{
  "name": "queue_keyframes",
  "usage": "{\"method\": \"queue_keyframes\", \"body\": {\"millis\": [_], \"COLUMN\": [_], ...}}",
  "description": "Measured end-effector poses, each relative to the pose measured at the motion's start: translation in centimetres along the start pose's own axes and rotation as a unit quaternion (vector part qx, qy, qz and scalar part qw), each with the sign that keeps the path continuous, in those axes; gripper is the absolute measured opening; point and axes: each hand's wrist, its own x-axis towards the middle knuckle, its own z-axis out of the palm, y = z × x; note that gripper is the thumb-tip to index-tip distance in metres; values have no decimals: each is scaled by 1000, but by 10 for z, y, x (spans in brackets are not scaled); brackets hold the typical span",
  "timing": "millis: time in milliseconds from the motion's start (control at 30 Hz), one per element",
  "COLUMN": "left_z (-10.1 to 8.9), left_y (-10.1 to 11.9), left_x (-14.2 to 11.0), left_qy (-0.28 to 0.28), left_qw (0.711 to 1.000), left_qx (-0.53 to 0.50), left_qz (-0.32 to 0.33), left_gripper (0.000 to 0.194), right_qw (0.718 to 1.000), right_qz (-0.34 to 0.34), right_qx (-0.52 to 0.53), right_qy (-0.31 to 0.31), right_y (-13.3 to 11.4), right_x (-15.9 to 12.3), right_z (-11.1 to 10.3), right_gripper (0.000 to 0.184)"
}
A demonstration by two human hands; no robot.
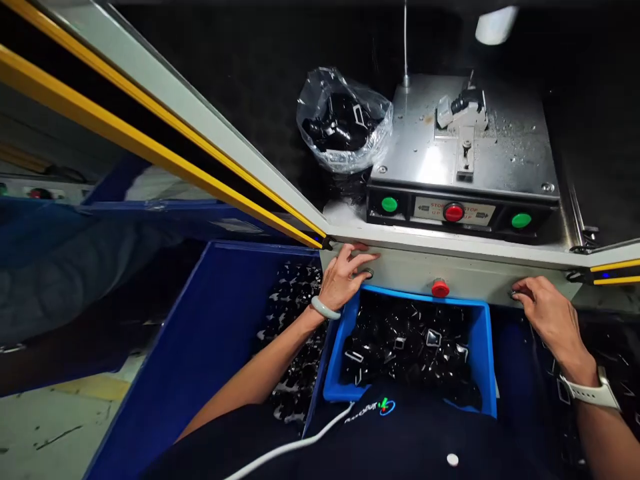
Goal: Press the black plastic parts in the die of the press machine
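Note:
My left hand rests on the grey front panel of a press machine, fingers stretched over a round button at the panel's left end. My right hand touches the panel's right end, its fingertips on a second button. Neither hand holds anything. A red mushroom button sits between them. Above, on the steel plate, a small fixture carries a black part.
A small blue bin of several black plastic parts sits under the panel at my lap. A larger blue crate with more parts is at left. A clear bag of black parts lies beside the plate. Yellow light-curtain bars flank the opening.

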Motion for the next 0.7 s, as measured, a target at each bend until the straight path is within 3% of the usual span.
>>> {"method": "queue_keyframes", "body": {"millis": [133,200,267,367,433,567,633,700], "left_z": [9,11,14,25,37,61,66,63], "left_y": [8,15,21,24,22,16,16,19], "left_x": [-20,-33,-48,-69,-81,-95,-96,-95], "left_qy": [68,70,7,-155,-228,-294,-320,-340], "left_qw": [996,995,996,983,970,954,945,938], "left_qx": [-40,-63,-83,-76,-48,12,24,15], "left_qz": [-31,-20,15,66,68,58,64,65], "left_gripper": [32,24,15,15,18,33,40,45], "right_qw": [1000,999,998,996,997,984,965,949], "right_qz": [15,14,16,6,-24,-122,-159,-176], "right_qx": [-18,-26,-36,-25,15,84,56,19], "right_qy": [12,29,51,84,73,-101,-202,-263], "right_y": [-9,-14,-22,-39,-54,-86,-99,-108], "right_x": [-9,-16,-23,-32,-38,-52,-58,-64], "right_z": [0,1,3,9,18,53,75,94], "right_gripper": [24,26,28,30,30,24,22,20]}}
